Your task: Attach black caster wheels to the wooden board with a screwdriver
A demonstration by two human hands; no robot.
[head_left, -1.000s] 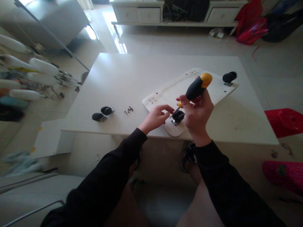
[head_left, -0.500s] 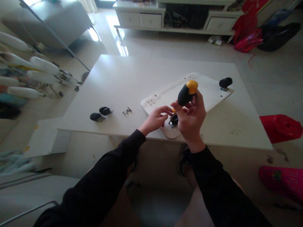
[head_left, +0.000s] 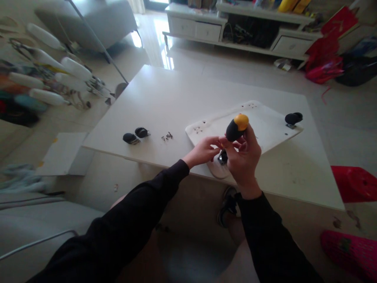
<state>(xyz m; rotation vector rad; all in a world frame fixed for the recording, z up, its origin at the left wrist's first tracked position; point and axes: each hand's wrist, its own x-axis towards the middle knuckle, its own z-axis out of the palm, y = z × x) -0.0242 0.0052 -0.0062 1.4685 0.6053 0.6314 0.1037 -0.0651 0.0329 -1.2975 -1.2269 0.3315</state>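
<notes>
My right hand [head_left: 246, 157] is wrapped round the black and yellow handle of a screwdriver [head_left: 235, 129], tilted over a white board [head_left: 265, 122]. Just below it, a black caster wheel [head_left: 223, 157] with a metal plate sits at the board's near corner, partly hidden by my fingers. My left hand [head_left: 204, 151] reaches in from the left, its fingers pinched together near the screwdriver's lower end and touching my right thumb. What they pinch is hidden. Another caster [head_left: 293, 118] stands on the board's far right corner.
Two loose casters [head_left: 135, 135] and several small screws [head_left: 167, 136] lie on the white table [head_left: 123, 118] to the left. Screw holes [head_left: 198, 129] show in the board's other corners. A red stool [head_left: 355, 184] stands beside the table's right end.
The view has shifted, so the table appears farther right and slightly tilted. The screwdriver remains in my right hand; my left fingers have drawn up closer to my right thumb.
</notes>
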